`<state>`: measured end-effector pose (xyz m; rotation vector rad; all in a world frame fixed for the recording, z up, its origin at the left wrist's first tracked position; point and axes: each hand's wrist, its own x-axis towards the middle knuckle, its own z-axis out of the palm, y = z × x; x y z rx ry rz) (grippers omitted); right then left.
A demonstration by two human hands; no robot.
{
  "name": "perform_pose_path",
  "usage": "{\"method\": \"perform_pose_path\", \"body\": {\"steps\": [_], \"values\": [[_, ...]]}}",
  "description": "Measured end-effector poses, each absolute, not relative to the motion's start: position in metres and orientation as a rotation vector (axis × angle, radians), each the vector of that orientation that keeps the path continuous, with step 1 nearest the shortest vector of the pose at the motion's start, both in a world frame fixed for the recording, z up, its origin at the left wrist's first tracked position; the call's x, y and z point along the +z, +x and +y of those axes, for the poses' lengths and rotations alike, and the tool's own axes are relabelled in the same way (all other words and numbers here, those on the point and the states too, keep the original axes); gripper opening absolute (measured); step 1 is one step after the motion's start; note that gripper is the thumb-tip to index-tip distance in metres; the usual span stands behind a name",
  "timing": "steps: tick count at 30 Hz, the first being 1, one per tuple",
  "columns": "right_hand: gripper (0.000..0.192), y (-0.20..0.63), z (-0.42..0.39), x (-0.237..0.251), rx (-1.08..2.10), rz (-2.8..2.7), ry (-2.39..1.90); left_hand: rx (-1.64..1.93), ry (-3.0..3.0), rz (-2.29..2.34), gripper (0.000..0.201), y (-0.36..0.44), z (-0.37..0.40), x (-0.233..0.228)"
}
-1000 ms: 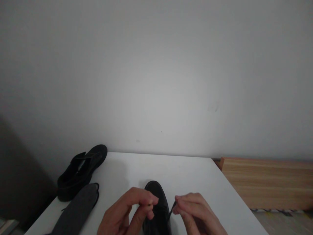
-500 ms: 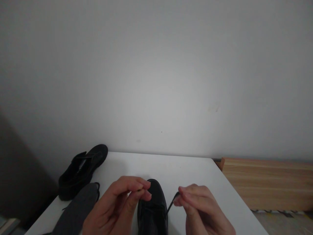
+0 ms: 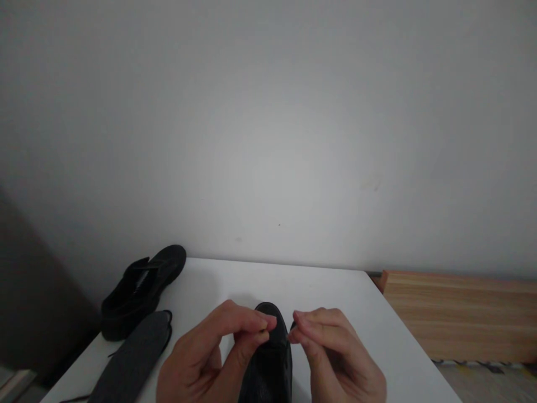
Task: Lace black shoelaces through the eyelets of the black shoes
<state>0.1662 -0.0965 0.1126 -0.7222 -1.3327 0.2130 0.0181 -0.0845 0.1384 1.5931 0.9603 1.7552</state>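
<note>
A black shoe (image 3: 271, 372) lies on the white tabletop, toe pointing away from me, with its rear cut off by the lower edge. My left hand (image 3: 205, 355) is above the shoe's left side, thumb and forefinger pinched together; what they hold, if anything, is too small to make out. On the other side, my right hand (image 3: 342, 355) pinches a black shoelace (image 3: 293, 324), of which only a short dark bit shows at the fingertips. Both pinches are close to each other over the toe, apart by a small gap.
Another black shoe (image 3: 145, 291) stands at the table's far left, against the wall. Nearer lies a dark grey insole (image 3: 134, 358) with a black lace (image 3: 168, 314) around its tip. The white table (image 3: 327, 285) meets a pale wall; a wooden panel (image 3: 457, 316) is to the right.
My hands have come closer together: the left moved right over the shoe, the right moved left. Less of the lace shows beside my right fingers.
</note>
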Motion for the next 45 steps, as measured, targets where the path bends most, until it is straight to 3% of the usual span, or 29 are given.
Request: {"method": "perform_pose_path", "body": {"steps": [12, 20, 32, 45], "values": [[0.034, 0.167, -0.092, 0.111, 0.403, -1.488, -0.675, 1.640, 1.777, 0.810, 0.009, 0.016, -0.069, 0.130], [0.008, 0.162, -0.088, 0.107, 0.621, -1.316, -0.651, 1.603, 1.805, 0.853, 0.009, 0.010, -0.068, 0.129], [0.009, 0.165, -0.086, 0.102, 1.056, -1.165, -0.628, 1.544, 1.775, 0.781, 0.005, 0.008, -0.062, 0.122], [0.009, 0.166, -0.080, 0.099, 1.080, -1.196, -0.488, 1.480, 1.726, 0.668, 0.014, 0.013, -0.060, 0.112]]}}
